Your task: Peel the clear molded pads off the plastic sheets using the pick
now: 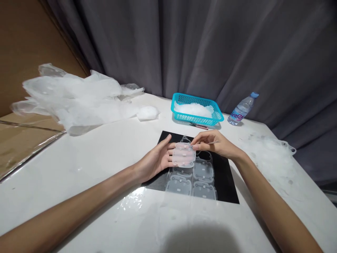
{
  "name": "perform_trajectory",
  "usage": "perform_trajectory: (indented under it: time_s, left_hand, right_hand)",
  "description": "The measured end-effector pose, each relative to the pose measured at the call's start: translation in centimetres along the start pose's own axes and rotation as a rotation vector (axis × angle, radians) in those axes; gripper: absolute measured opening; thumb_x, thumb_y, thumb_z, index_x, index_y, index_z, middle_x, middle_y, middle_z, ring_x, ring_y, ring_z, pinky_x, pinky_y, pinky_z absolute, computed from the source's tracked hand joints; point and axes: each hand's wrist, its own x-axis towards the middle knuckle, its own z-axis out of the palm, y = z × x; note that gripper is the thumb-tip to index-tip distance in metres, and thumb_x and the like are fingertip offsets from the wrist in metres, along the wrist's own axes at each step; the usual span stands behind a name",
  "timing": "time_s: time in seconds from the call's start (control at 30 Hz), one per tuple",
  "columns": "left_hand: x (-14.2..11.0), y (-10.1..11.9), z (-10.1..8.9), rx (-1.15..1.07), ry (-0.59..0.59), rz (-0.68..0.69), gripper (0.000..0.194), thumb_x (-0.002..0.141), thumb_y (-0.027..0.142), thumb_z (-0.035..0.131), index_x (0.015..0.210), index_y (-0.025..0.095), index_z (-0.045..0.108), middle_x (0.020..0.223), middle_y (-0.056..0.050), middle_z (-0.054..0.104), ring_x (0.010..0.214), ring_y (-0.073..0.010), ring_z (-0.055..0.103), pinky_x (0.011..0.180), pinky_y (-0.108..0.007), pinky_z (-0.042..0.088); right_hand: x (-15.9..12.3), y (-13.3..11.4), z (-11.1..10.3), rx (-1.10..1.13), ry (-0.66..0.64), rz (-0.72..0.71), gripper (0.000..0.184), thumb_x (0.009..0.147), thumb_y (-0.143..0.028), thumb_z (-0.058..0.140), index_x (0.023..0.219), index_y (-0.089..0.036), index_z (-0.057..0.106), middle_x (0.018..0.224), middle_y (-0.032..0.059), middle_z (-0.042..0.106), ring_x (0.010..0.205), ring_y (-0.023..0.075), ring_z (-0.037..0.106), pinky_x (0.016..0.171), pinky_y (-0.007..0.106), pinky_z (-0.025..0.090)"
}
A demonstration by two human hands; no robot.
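A translucent, rounded-square plastic piece (184,157) with small holes and raised spots lies across the outstretched fingers of my left hand (158,154), whose thumb stands up, apart from it. My right hand (213,143) pinches at the piece's upper right corner. A thin, pale, slender item (214,142) sticks out of that hand to the right; its kind is unclear. Beneath both hands, a black mat (226,186) bears a sheet of several similar translucent pieces (179,185), still joined together. Part of this sheet is hidden by my hands and the piece.
A turquoise basket (196,120) with white translucent pieces stands at the back, a cutter (199,126) before it. To its right is a water bottle (240,110). Plastic sheets (79,98) are heaped at left, translucent scraps (271,161) at right. A curtain (189,45) hangs behind.
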Motion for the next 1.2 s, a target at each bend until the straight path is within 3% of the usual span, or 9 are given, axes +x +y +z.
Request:
perform_trajectory:
  time_s: [0.2, 0.4, 0.63, 0.77, 0.9, 1.0, 1.1, 1.2]
  left_hand:
    - [0.1, 0.3, -0.3, 0.018, -0.024, -0.003, 0.068, 0.107, 0.062, 0.038, 0.129, 0.006, 0.069, 0.126, -0.023, 0.075, 0.115, -0.0320, 0.074, 0.108, -0.045, 0.054]
    - [-0.1, 0.2, 0.0, 0.040, -0.046, -0.019, 0.070, 0.105, 0.065, 0.039, 0.130, 0.006, 0.069, 0.123, -0.023, 0.076, 0.114, -0.0319, 0.075, 0.106, -0.045, 0.054]
    - [0.3, -0.5, -0.2, 0.142, -0.059, 0.023, 0.068, 0.105, 0.065, 0.041, 0.130, 0.009, 0.069, 0.120, -0.023, 0.077, 0.117, -0.0328, 0.073, 0.107, -0.046, 0.052]
    - [0.0, -0.8, -0.4, 0.559, -0.032, 0.197, 0.064, 0.104, 0.065, 0.045, 0.143, 0.017, 0.062, 0.138, -0.017, 0.070, 0.133, -0.0330, 0.063, 0.118, -0.048, 0.042]
    - [-0.7, -1.1, -0.7, 1.188, -0.150, 0.293, 0.069, 0.097, 0.058, 0.065, 0.159, 0.034, 0.045, 0.163, -0.008, 0.049, 0.150, -0.0333, 0.046, 0.126, -0.050, 0.031]
    - [-0.7, -1.5, -0.8, 1.438, -0.238, 0.358, 0.064, 0.100, 0.057, 0.062, 0.157, 0.035, 0.048, 0.168, -0.004, 0.041, 0.155, -0.0316, 0.039, 0.130, -0.048, 0.024]
    - [-0.4, -1.7, -1.0, 1.535, -0.226, 0.442, 0.052, 0.106, 0.049, 0.054, 0.156, 0.032, 0.051, 0.166, -0.003, 0.043, 0.154, -0.0266, 0.041, 0.130, -0.042, 0.026]
    - [0.0, -1.5, -1.5, 1.679, -0.198, 0.522, 0.050, 0.110, 0.044, 0.047, 0.157, 0.028, 0.049, 0.165, -0.004, 0.043, 0.153, -0.0244, 0.042, 0.130, -0.040, 0.028]
  right_hand:
    - [-0.2, 0.3, -0.1, 0.005, 0.011, -0.024, 0.025, 0.085, -0.042, 0.083, 0.092, -0.019, 0.079, 0.079, 0.0008, 0.067, 0.066, 0.0121, 0.053, 0.062, 0.028, 0.044]
    - [-0.1, 0.4, -0.1, -0.070, -0.015, 0.007, 0.032, 0.083, -0.049, 0.083, 0.095, -0.019, 0.080, 0.063, -0.0043, 0.055, 0.057, 0.0101, 0.040, 0.053, 0.026, 0.032]
    - [0.0, 1.0, 0.1, -0.145, -0.006, 0.002, 0.029, 0.086, -0.048, 0.079, 0.089, -0.019, 0.079, 0.064, -0.0036, 0.059, 0.056, 0.0102, 0.040, 0.055, 0.027, 0.032]
    - [0.5, 0.4, -1.8, -0.301, 0.118, -0.082, 0.025, 0.088, -0.043, 0.075, 0.088, -0.018, 0.077, 0.079, 0.0018, 0.071, 0.071, 0.0152, 0.058, 0.067, 0.029, 0.043]
    - [3.6, -0.5, -6.5, -0.576, 0.502, -0.138, 0.026, 0.089, -0.042, 0.069, 0.092, -0.017, 0.076, 0.091, 0.0059, 0.076, 0.083, 0.0202, 0.064, 0.078, 0.033, 0.047]
    - [6.4, -0.1, -9.1, -0.671, 0.637, -0.119, 0.026, 0.090, -0.038, 0.065, 0.093, -0.015, 0.076, 0.091, 0.0096, 0.073, 0.088, 0.0244, 0.063, 0.085, 0.038, 0.047]
    - [6.9, 1.2, -8.8, -0.741, 0.677, -0.134, 0.025, 0.094, -0.036, 0.060, 0.093, -0.016, 0.075, 0.098, 0.0125, 0.069, 0.098, 0.0286, 0.059, 0.098, 0.047, 0.044]
    - [4.2, 2.6, -6.1, -0.780, 0.653, -0.163, 0.037, 0.103, -0.044, 0.048, 0.092, -0.020, 0.074, 0.106, 0.0129, 0.066, 0.108, 0.0312, 0.053, 0.106, 0.053, 0.040]
